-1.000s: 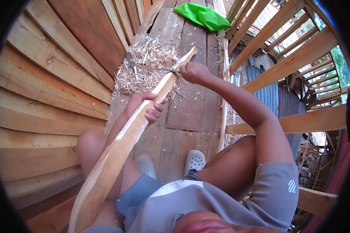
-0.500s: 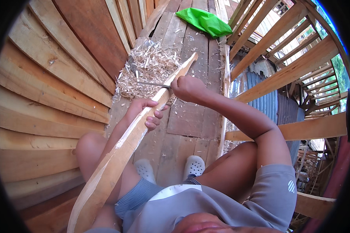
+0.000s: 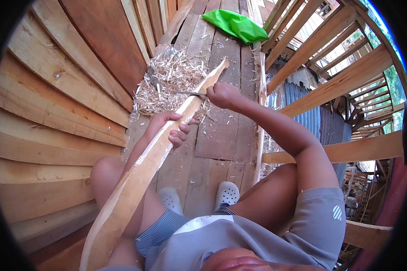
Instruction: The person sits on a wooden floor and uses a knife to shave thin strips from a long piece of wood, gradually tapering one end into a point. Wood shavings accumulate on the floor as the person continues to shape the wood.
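A long, pale piece of wood (image 3: 142, 167) slants from my lower left up to the middle of the floor, its far end narrowing to a point. My left hand (image 3: 174, 128) is wrapped round it about midway, thumb on top and fingers curled over the right edge. Farther along, my right hand (image 3: 224, 95) is closed in a fist round a knife, whose handle is hidden in the fingers. The thin dark blade (image 3: 191, 93) lies across the wood near the far end, its tip reaching past the left edge.
Curled wood shavings (image 3: 174, 79) lie heaped on the plank floor (image 3: 212, 135) beyond my hands. A bright green bag (image 3: 235, 25) rests farther off. Wooden boards (image 3: 49, 122) wall the left side; a slatted railing (image 3: 339, 81) runs along the right. My feet wear light clogs (image 3: 227, 194).
My right hand has moved slightly farther along the wood and to the right, taking the blade with it. My left hand keeps its grip on the wood.
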Demonstrator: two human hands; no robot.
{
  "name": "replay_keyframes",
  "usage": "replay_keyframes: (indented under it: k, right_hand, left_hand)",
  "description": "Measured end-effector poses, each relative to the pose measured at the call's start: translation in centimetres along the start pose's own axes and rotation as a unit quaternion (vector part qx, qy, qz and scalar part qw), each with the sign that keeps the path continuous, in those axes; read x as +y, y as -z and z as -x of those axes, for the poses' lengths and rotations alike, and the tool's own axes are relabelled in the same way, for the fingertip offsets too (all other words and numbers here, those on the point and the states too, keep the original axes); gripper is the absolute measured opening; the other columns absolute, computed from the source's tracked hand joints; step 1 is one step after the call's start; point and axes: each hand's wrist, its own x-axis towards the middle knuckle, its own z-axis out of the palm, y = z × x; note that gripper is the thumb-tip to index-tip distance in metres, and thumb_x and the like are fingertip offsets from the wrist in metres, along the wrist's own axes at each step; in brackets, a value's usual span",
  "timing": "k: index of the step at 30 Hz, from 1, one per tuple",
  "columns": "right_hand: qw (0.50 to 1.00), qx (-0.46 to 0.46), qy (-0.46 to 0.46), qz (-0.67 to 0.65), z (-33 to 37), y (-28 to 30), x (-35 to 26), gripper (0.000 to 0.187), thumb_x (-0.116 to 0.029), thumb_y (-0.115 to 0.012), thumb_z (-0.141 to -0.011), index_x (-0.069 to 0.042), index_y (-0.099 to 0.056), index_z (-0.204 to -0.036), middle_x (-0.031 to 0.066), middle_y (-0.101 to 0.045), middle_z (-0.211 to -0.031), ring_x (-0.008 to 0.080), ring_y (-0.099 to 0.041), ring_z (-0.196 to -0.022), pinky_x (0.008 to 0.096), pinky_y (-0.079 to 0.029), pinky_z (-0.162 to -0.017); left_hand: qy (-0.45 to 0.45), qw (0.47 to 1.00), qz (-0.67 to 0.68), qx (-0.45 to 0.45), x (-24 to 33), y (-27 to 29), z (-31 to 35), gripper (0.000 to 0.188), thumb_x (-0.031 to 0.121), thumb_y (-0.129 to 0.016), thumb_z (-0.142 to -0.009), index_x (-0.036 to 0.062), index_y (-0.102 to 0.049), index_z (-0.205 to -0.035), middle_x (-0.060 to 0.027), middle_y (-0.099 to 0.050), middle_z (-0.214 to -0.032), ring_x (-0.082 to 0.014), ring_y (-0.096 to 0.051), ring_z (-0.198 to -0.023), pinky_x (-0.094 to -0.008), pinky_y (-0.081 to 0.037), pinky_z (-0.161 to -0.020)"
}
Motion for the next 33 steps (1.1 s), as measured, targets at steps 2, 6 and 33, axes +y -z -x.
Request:
replay_keyframes:
  k: [2, 6, 33]
  right_hand:
    - [1.000, 0.005, -0.017, -0.006, -0.6, 1.1, 0.1, 0.046, -0.033, -0.039, -0.090, 0.001, -0.068, -0.088, 0.0284, -0.066, -0.094, 0.0438, -0.065, -0.088, 0.0492, -0.052, -0.080]
    - [0.991, 0.028, -0.116, 0.065, -4.2, -1.3, 17.1, 0.051, -0.036, -0.037, -0.093, 0.004, -0.068, -0.093, 0.0275, -0.066, -0.101, 0.0426, -0.066, -0.093, 0.0486, -0.053, -0.080]
    - [0.971, 0.187, 0.119, -0.089, -3.8, -8.5, 9.3, 0.052, -0.040, -0.026, -0.102, -0.003, -0.047, -0.073, 0.0066, -0.044, -0.053, 0.0183, -0.049, -0.045, 0.0378, -0.039, -0.043]
  left_hand:
    - [-0.016, 0.997, -0.072, 0.030, 0.4, -0.4, 0.1, 0.036, 0.020, -0.050, -0.086, -0.0007, -0.045, -0.115, -0.0036, -0.048, -0.074, -0.0087, -0.042, -0.050, -0.0223, -0.036, -0.040]
    - [0.003, 0.990, -0.144, 0.012, -0.8, -1.0, 0.5, 0.032, 0.021, -0.053, -0.086, 0.0021, -0.046, -0.111, -0.0031, -0.048, -0.073, -0.0095, -0.042, -0.049, -0.0224, -0.036, -0.040]
    - [0.008, 0.997, -0.080, 0.014, -0.6, -1.4, 0.3, 0.032, 0.028, -0.049, -0.093, 0.0000, -0.048, -0.109, -0.0019, -0.046, -0.075, -0.0074, -0.039, -0.051, -0.0202, -0.033, -0.041]
